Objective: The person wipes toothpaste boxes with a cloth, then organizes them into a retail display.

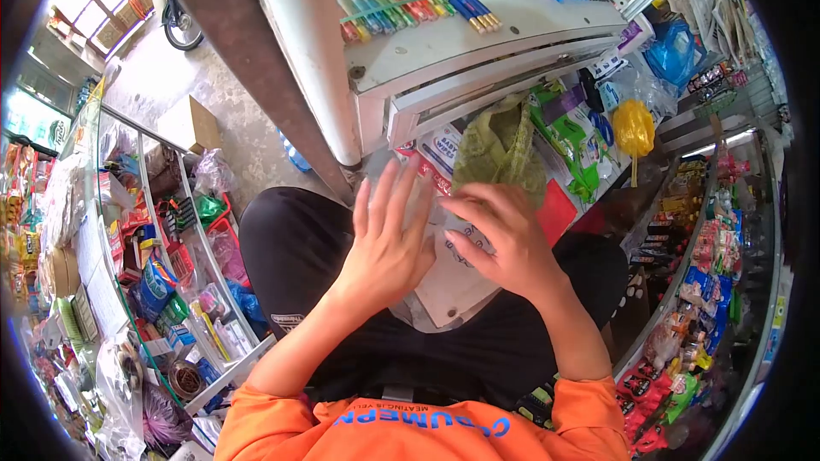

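Observation:
My left hand (pixel 389 243) is raised over my lap with its fingers stretched out and nothing in it. To its right, my right hand (pixel 504 239) is held palm down, fingers apart and slightly bent, holding nothing. Beneath both hands lies a pale printed sheet or board (pixel 453 277), partly covered by them. Just beyond the fingertips are a baby wipes pack (pixel 442 149) and an olive green cloth or bag (pixel 491 149). A red flat item (pixel 557 212) lies beside my right hand.
A glass-topped case with rows of pens (pixel 401 0) stands in front, next to a white post (pixel 307 51). Shelves of packaged goods (pixel 162 282) are on the left, more packets (pixel 700 290) on the right. A yellow bag (pixel 635 126) and green packets (pixel 572 141) lie front right.

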{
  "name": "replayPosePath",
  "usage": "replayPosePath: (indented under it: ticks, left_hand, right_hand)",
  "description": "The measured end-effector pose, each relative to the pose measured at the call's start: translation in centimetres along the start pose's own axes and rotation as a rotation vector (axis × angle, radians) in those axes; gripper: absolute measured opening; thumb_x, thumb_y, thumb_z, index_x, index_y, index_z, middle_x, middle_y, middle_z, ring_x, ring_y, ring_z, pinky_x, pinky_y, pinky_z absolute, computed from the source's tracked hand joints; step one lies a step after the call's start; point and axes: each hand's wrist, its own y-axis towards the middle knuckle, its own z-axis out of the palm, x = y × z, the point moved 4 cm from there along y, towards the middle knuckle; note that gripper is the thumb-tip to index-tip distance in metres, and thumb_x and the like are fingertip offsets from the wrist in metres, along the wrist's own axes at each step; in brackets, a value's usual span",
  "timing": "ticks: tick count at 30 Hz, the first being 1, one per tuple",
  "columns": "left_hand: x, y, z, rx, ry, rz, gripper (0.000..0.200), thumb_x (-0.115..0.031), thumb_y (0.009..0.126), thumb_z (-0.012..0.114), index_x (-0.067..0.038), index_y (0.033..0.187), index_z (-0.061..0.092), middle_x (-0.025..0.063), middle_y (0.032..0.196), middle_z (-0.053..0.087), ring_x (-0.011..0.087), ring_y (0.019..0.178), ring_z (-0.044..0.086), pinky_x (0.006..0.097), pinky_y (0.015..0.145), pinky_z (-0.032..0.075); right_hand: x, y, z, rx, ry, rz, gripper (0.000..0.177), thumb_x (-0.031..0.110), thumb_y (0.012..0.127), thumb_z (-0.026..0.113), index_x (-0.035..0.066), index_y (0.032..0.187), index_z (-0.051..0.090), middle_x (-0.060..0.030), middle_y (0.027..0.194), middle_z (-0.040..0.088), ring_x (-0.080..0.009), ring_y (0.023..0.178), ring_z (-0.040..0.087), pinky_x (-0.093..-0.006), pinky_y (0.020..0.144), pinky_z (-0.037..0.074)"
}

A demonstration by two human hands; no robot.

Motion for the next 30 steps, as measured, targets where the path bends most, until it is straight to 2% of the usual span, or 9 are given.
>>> replayPosePath:
  ticks: [2,5,8,13,16,20,23,27,30]
  left_hand:
    - [-0.7,-1.5,-0.8,-0.022,-0.034,-0.043,0.078,-0.024,0.086,0.071,0.000,0.155,0.042,0.0258,0.160,0.031,0.0462,0.147,0.029,0.0574,0.122,0.020]
    - [-1.1,-3.8,-1.4,0.016,-0.059,-0.203,0.078,-0.022,0.087,0.073,0.003,0.154,0.042,0.0231,0.146,0.043,0.0419,0.135,0.042,0.0530,0.115,0.032]
    - [-0.8,-3.7,-1.4,-0.009,-0.097,-0.224,0.078,-0.021,0.087,0.073,0.005,0.153,0.041,0.0247,0.148,0.042,0.0425,0.135,0.043,0.0503,0.113,0.036]
    - [0.6,-2.3,-0.1,-0.021,-0.254,-0.149,0.083,-0.008,0.084,0.070,0.009,0.155,0.031,0.0309,0.152,0.036,0.0471,0.148,0.033,0.0504,0.123,0.030]
    - [1.1,-1.5,-0.2,-0.055,-0.371,-0.141,0.087,-0.006,0.084,0.069,0.009,0.157,0.025,0.0316,0.153,0.035,0.0481,0.148,0.032,0.0500,0.123,0.029]
    - [1.2,-2.1,-0.5,-0.091,-0.354,-0.159,0.095,-0.005,0.078,0.071,0.007,0.159,0.023,0.0308,0.155,0.031,0.0493,0.147,0.030,0.0519,0.122,0.030]
    - [0.8,-3.4,-0.8,-0.052,-0.363,-0.187,0.094,-0.006,0.076,0.072,0.005,0.158,0.027,0.0296,0.154,0.032,0.0494,0.144,0.033,0.0526,0.120,0.032]
    - [0.5,-4.2,-0.3,0.023,-0.358,-0.173,0.092,-0.008,0.076,0.073,0.004,0.157,0.032,0.0282,0.157,0.033,0.0474,0.143,0.037,0.0507,0.121,0.033]
    - [0.4,-3.7,-0.1,0.045,-0.299,-0.173,0.092,-0.011,0.077,0.075,0.004,0.157,0.033,0.0277,0.159,0.033,0.0457,0.145,0.036,0.0510,0.122,0.032]
  right_hand:
    - [0.1,-0.2,0.4,0.002,0.003,0.000,0.043,0.020,0.090,0.075,0.012,0.131,0.066,-0.0097,0.126,0.060,-0.0300,0.114,0.060,-0.0459,0.100,0.047]
    - [0.4,-0.5,1.7,0.050,-0.063,-0.083,0.045,0.019,0.090,0.074,0.011,0.134,0.063,-0.0108,0.131,0.059,-0.0293,0.118,0.060,-0.0453,0.103,0.046]
    - [1.3,-0.4,2.8,0.095,-0.109,-0.145,0.047,0.017,0.091,0.073,0.010,0.136,0.061,-0.0109,0.136,0.058,-0.0288,0.121,0.060,-0.0445,0.104,0.045]
    - [2.3,0.0,3.4,0.066,-0.117,-0.158,0.049,0.016,0.090,0.073,0.008,0.137,0.061,-0.0119,0.139,0.058,-0.0276,0.121,0.060,-0.0433,0.105,0.046]
    - [2.2,0.2,3.9,0.085,-0.162,-0.233,0.049,0.016,0.090,0.072,0.007,0.137,0.061,-0.0121,0.137,0.060,-0.0272,0.120,0.061,-0.0435,0.105,0.045]
    - [1.9,0.9,4.5,0.078,-0.189,-0.164,0.046,0.017,0.091,0.070,0.004,0.134,0.062,-0.0125,0.135,0.061,-0.0276,0.120,0.060,-0.0444,0.105,0.044]
    - [1.3,1.5,4.7,0.055,-0.219,-0.064,0.042,0.021,0.091,0.069,-0.002,0.126,0.065,-0.0130,0.134,0.061,-0.0286,0.121,0.059,-0.0453,0.105,0.041]
    - [1.0,1.3,5.2,0.062,-0.283,-0.025,0.039,0.020,0.091,0.070,-0.003,0.121,0.066,-0.0137,0.134,0.060,-0.0291,0.124,0.056,-0.0457,0.103,0.041]
    - [1.0,1.0,5.4,0.081,-0.289,0.014,0.044,0.020,0.091,0.070,-0.002,0.129,0.063,-0.0139,0.137,0.059,-0.0292,0.127,0.055,-0.0454,0.105,0.041]
